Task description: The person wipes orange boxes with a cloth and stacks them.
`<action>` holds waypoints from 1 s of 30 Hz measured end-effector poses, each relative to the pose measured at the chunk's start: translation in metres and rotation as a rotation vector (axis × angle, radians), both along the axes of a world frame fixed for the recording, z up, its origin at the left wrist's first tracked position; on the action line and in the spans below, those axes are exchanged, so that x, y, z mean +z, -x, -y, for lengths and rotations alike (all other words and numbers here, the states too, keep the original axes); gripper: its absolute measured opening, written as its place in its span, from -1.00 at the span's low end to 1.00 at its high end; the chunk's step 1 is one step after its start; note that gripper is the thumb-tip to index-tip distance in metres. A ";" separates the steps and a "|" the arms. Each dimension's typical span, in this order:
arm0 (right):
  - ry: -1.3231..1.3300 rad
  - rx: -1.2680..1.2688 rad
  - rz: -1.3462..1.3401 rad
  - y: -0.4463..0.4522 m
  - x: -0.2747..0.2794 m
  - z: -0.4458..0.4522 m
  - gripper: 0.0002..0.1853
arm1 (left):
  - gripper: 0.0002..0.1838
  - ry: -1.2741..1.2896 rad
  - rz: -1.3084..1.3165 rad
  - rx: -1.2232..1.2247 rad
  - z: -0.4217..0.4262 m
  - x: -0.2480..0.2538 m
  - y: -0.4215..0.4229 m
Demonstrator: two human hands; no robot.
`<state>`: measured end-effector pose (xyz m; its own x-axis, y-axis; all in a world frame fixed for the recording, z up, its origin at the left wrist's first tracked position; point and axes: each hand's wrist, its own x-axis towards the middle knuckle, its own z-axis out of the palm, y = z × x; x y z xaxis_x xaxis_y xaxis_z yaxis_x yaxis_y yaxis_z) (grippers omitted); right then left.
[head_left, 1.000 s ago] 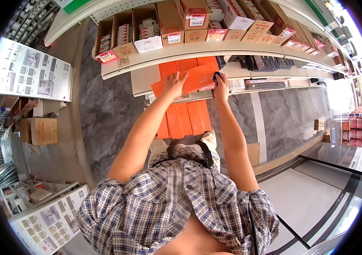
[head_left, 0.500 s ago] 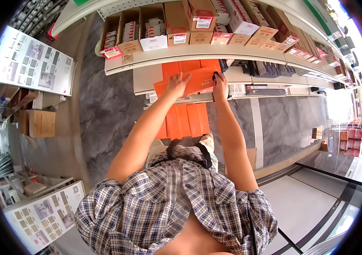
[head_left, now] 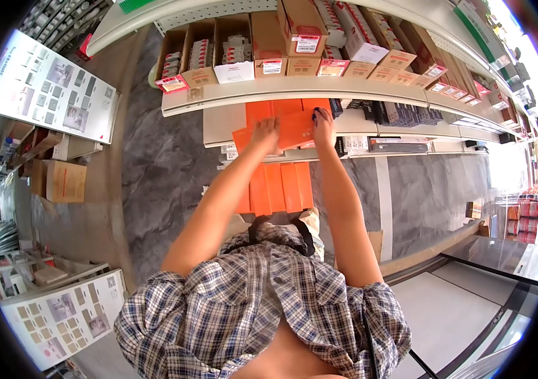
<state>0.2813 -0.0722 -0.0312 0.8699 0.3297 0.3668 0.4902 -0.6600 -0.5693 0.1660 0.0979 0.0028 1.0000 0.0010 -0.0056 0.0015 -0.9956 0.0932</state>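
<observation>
An orange box (head_left: 295, 129) is held between my two hands in front of the lower shelf. My left hand (head_left: 265, 134) is closed on its left part, fingers over the top face. At its right end my right hand (head_left: 324, 126) grips the box together with a small dark blue object (head_left: 316, 115), too small to identify. Behind it, more orange boxes (head_left: 258, 110) lie on the lower shelf (head_left: 219, 126). Below my hands, several orange boxes (head_left: 274, 189) stand side by side near my legs.
The upper shelf (head_left: 218, 95) overhangs the lower one and carries open cardboard boxes (head_left: 269, 44). Dark packages (head_left: 406, 115) lie on the lower shelf to the right. A glass-topped counter (head_left: 449, 297) is at the right, a display board (head_left: 51, 87) at the left.
The orange box has tilted slightly, its right end coming a little lower and closer. Both hands have kept their hold. The whole view has shifted slightly.
</observation>
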 end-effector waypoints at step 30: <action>-0.068 -0.157 -0.029 0.048 0.005 0.035 -0.69 | -0.14 -0.102 -0.090 -0.016 0.002 0.006 -0.004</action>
